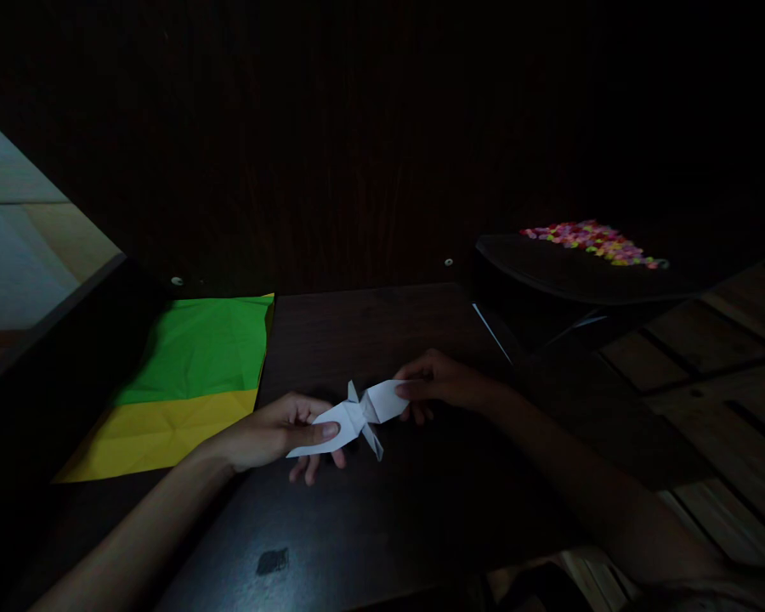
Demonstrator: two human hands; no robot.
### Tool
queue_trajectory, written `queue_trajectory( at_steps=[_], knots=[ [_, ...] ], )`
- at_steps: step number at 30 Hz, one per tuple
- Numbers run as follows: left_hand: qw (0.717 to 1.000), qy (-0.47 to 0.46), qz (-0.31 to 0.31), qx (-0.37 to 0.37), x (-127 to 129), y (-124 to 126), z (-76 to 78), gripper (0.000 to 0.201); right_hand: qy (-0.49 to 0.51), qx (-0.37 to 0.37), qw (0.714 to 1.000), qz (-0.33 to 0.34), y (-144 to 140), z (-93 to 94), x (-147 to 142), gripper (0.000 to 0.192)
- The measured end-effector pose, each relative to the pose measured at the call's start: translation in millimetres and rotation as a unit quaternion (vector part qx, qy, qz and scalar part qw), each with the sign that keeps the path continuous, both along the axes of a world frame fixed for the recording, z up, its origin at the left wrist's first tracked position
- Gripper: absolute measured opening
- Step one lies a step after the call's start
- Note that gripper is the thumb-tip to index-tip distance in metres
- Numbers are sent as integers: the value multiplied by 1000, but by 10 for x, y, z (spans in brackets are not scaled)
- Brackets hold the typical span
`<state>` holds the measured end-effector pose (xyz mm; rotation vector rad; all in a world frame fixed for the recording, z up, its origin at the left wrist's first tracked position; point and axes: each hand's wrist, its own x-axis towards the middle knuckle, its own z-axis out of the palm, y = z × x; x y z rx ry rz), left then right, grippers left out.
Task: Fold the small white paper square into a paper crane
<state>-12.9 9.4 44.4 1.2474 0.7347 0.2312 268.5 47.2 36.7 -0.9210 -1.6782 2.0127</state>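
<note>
A white folded-paper figure [355, 415] is held just above the dark table, stretched between my two hands. It has two broad flaps, one to each side, and two narrow points sticking out from its folded middle. My left hand [293, 433] pinches the left flap, thumb on top and fingers beneath. On the other side my right hand [430, 384] grips the right flap between thumb and fingers. The fingertips under the paper are partly hidden.
Green paper [207, 344] and yellow paper [159, 433], both creased, lie at the left of the dark table [357, 331]. A heap of small pink, red and yellow pieces [596, 240] rests on a dark curved surface at right. A dark panel [331, 153] rises behind.
</note>
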Motion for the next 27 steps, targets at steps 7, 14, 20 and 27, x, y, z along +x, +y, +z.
queue_trajectory(
  at_steps=[7, 14, 20, 27],
  knots=[
    [997, 52, 50, 22, -34, 10, 21, 38, 26, -35, 998, -35, 38, -35, 47, 36],
    [990, 42, 107, 81, -65, 66, -3, 39, 17, -57, 993, -101, 83, -36, 88, 46],
    [982, 51, 153, 102, -116, 124, -74, 43, 23, -49, 990, -131, 86, -59, 106, 53],
    [976, 51, 163, 133, -132, 155, -97, 44, 14, 3, 993, -116, 50, -20, 79, 53]
  ],
)
